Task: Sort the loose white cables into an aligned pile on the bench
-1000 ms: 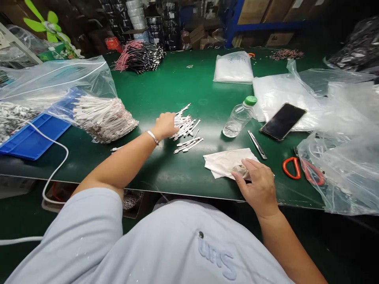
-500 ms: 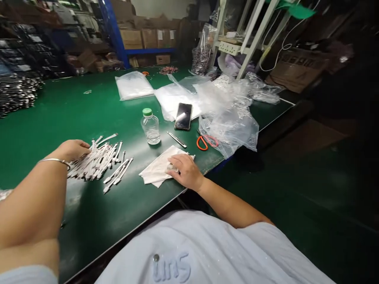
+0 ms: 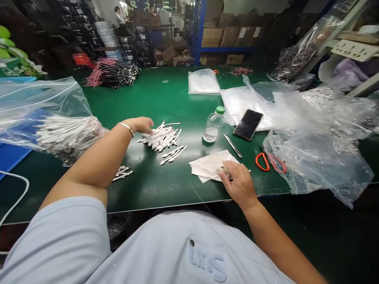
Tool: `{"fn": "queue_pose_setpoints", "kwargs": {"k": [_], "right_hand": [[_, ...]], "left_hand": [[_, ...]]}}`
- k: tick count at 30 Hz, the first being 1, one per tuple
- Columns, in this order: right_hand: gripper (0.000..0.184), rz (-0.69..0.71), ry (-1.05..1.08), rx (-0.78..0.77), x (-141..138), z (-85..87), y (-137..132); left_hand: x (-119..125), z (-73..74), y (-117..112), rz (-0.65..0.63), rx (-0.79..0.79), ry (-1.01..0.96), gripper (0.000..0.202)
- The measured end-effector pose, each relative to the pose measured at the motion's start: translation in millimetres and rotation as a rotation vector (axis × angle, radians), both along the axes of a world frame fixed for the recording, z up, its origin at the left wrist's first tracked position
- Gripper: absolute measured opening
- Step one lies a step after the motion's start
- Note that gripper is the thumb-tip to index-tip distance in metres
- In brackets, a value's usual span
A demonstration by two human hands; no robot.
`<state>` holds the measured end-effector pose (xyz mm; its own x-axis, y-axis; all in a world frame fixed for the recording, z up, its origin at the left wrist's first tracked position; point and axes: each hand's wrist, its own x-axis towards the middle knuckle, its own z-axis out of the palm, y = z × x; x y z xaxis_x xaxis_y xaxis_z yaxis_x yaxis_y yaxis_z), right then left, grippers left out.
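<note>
My left hand [image 3: 142, 125] is at the left edge of a pile of short white cables [image 3: 161, 137], thumb and forefinger apart; its other fingers are hidden. A few more white cables [image 3: 174, 154] lie just in front of the pile. My right hand [image 3: 240, 183] rests over a white cloth [image 3: 204, 165] spread on the green table. Its fingers are curled around a small, pale, rounded thing [image 3: 224, 170], mostly covered by the hand, so I cannot tell its kind. Beyond the cloth lie a utility knife [image 3: 232, 146] and a clear bottle with a green cap [image 3: 213, 125].
Orange-handled scissors [image 3: 262, 161], a phone [image 3: 248, 124] and clear plastic bags [image 3: 314, 157] are at right. Bagged white cables [image 3: 68, 132] sit at left, near a loose white cord [image 3: 22, 179]. Black and red wires [image 3: 114, 74] lie farther back. A person [image 3: 119, 16] is in the background.
The view has swung left, bringing the bagged cables and the wire bundle further into sight. My left hand stays at the pile and my right hand stays on the cloth.
</note>
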<state>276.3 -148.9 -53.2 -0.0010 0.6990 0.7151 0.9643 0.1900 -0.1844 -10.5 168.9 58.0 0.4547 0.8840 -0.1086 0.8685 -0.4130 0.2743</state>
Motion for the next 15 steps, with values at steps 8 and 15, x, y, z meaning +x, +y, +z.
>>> {"fn": "queue_pose_setpoints", "kwargs": {"k": [8, 15], "right_hand": [[0.026, 0.013, -0.014, 0.038, -1, 6.2, -3], [0.018, 0.293, 0.044, -0.086, -29, 38.8, 31]], "left_hand": [[13, -16.3, -12, -0.011, -0.105, 0.144, 0.023], [8, -21.7, -21, 0.008, -0.064, 0.059, 0.022]]}}
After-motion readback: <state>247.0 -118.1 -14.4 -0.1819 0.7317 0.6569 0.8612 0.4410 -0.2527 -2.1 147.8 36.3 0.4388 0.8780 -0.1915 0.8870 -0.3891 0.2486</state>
